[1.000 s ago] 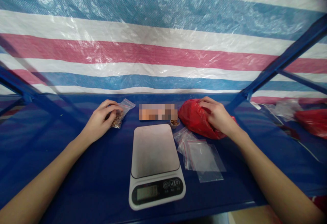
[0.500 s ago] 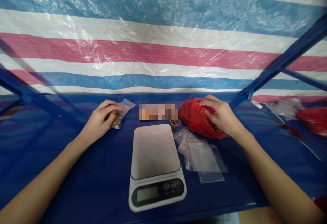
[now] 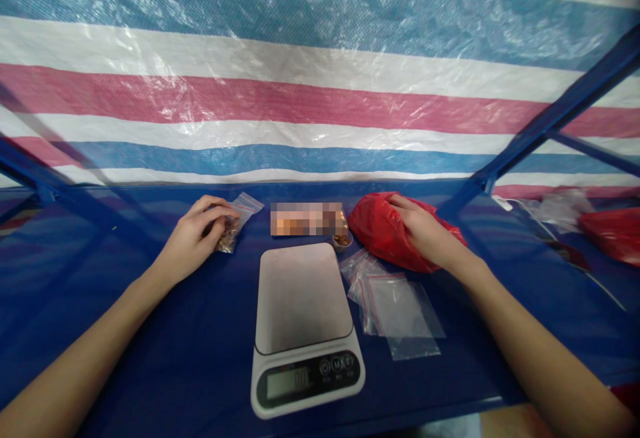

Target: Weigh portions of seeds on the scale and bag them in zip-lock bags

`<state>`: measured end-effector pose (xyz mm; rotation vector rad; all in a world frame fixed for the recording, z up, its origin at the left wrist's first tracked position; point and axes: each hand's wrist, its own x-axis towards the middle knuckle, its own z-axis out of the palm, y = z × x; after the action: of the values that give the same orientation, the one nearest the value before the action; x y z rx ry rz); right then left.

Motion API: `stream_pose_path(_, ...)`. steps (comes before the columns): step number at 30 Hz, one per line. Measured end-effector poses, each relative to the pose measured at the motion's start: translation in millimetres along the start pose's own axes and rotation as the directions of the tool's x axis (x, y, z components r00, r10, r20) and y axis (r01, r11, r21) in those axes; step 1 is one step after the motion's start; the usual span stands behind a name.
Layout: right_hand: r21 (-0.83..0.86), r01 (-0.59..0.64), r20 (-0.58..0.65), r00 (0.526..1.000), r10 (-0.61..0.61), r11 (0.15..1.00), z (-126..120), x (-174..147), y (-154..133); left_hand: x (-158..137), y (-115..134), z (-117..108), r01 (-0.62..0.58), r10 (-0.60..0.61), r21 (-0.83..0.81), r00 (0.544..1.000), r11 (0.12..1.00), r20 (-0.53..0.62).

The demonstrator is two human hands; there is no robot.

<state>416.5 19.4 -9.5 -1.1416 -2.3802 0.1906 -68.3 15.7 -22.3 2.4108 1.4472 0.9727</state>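
My left hand (image 3: 203, 233) is closed on a small clear zip bag (image 3: 230, 233) with brown bits inside, at the left of the blue surface. On the right, my right hand (image 3: 425, 228) reaches into the mouth of a red plastic bag (image 3: 380, 225); its fingers are hidden inside. A small cup (image 3: 343, 241) holding brown pieces stands beside the red bag. Between my arms lies a white kitchen scale (image 3: 306, 305), its plate bare and its display lit. Flat clear zip bags (image 3: 395, 311) lie in an overlapping pile right of the scale.
A blurred-out flat item (image 3: 307, 219) lies behind the scale. Blue metal bars (image 3: 530, 138) slant up at both sides, before a striped plastic sheet (image 3: 280, 101). Another red bag (image 3: 613, 235) and crumpled clear plastic (image 3: 565, 210) sit at the far right.
My right hand has pushed deeper into the red bag, so its fingers no longer show. The left hand keeps its hold on the zip bag in the same place.
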Motion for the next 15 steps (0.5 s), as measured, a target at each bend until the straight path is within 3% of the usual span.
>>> stream_pose_path(15, 0.071, -0.059, 0.045, 0.997, 0.055, 0.996, -5.6, 0.4, 3.8, -0.6, -2.7, 1.4, -0.037, 0.037, 0.000, 0.999, 0.999, -0.008)
